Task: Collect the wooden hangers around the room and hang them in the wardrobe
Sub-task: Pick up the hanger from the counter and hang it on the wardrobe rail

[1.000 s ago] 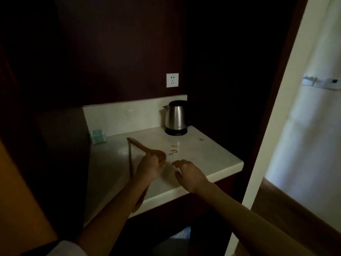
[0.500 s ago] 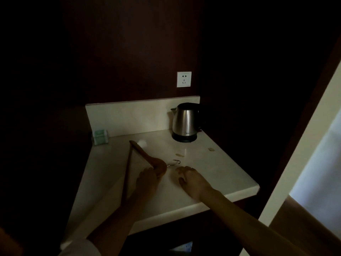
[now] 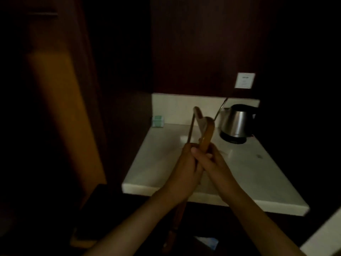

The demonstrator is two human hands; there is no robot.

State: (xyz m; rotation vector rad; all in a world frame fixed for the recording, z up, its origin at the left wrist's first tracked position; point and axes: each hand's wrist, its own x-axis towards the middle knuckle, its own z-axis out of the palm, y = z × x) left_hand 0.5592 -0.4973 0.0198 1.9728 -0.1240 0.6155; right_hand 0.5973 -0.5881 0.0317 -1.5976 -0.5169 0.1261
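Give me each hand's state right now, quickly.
Left hand: closed, gripping the wooden hanger.
Right hand: closed, gripping the same hanger, pressed against the left hand.

The left hand and the right hand are bare. Behind each hand the forearm is uncovered as far back as the view reaches. The dim light blurs the nails and knuckles beyond telling.
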